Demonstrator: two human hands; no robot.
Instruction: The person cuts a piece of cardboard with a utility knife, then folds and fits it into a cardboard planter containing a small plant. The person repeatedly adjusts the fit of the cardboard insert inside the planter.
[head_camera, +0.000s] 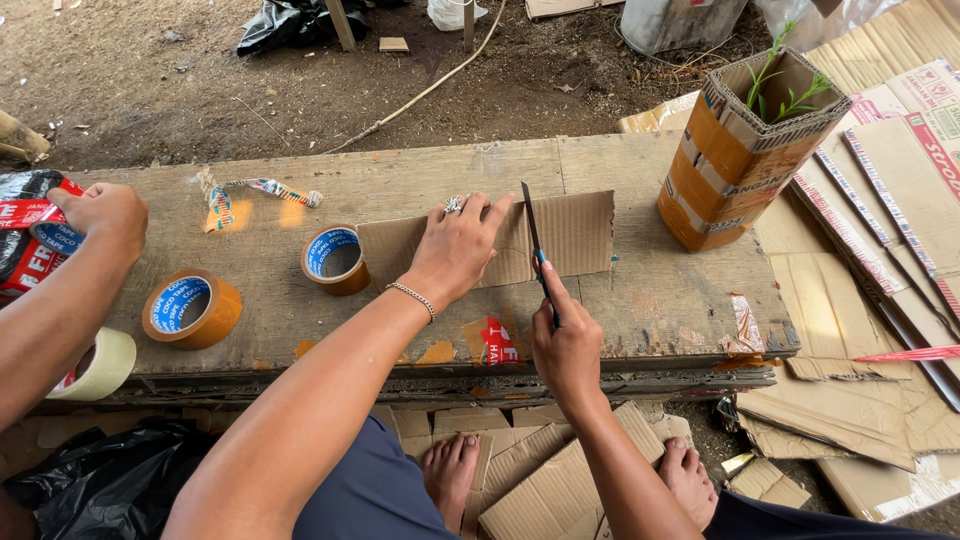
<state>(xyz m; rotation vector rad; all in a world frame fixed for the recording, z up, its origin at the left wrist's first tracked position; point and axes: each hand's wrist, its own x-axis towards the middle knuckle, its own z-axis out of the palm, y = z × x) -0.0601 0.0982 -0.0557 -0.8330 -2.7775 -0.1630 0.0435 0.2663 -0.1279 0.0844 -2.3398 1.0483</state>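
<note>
A flat strip of brown corrugated cardboard (578, 235) lies on a worn wooden board (650, 300). My left hand (455, 250), with a ring and a thin bracelet, presses flat on the cardboard's left half, fingers spread. My right hand (565, 345) grips a slim knife (532, 225) by its handle. The dark blade lies across the cardboard just right of my left fingertips, its tip near the far edge.
Two brown tape rolls (335, 260) (190, 308) sit left of the cardboard, a pale roll (100, 365) at the board's edge. Another person's hand (105, 215) rests on a red and black package. A taped cardboard box (740, 150) holding green sprigs stands right. Flattened cartons (880, 200) cover the ground.
</note>
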